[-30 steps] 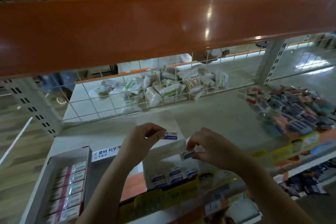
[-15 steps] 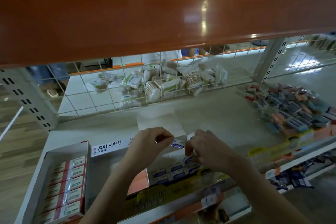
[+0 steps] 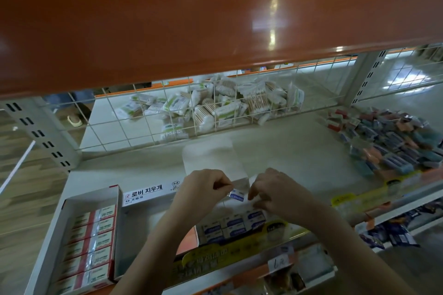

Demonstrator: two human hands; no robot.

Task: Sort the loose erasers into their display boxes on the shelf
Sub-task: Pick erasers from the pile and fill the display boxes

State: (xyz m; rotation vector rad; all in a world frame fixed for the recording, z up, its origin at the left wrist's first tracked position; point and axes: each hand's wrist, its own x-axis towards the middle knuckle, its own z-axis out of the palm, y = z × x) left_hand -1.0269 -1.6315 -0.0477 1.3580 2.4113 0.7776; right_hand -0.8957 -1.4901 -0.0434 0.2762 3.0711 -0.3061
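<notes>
head view, one entry per item.

left hand [image 3: 203, 193]: at 6 o'clock of centre, fingers curled, pinching a small blue-and-white eraser [image 3: 236, 195] by its left end. the eraser hangs above the open blue box [image 3: 233, 226], not yet in it.

right hand [image 3: 275, 193]: just at 3 o'clock of the eraser, fingers curled downward over the box's back edge. whether it holds a second eraser cannot be told; the fingertips hide it.

blue box: at 6 o'clock of the hands, front rows filled with matching erasers, its lid flap [image 3: 213, 160] folded back toward 12 o'clock.

red box [image 3: 88, 244]: at 8 o'clock, packed with red-banded erasers, its printed lid [image 3: 148, 195] standing behind.

loose pile [image 3: 393, 141]: at 2 o'clock on the shelf [image 3: 299, 151], mixed colours, well apart from both boxes.

risks, judged:
- the pinch is on one end only; the eraser may twist and fall crooked across the packed rows, or slip past the shelf's front lip.
- both hands crowd one small opening; a knuckle may nudge seated erasers out of line.
- the lid flap may spring forward onto the fingers.
- the box sits near the shelf edge; a downward press could tip it forward.
</notes>
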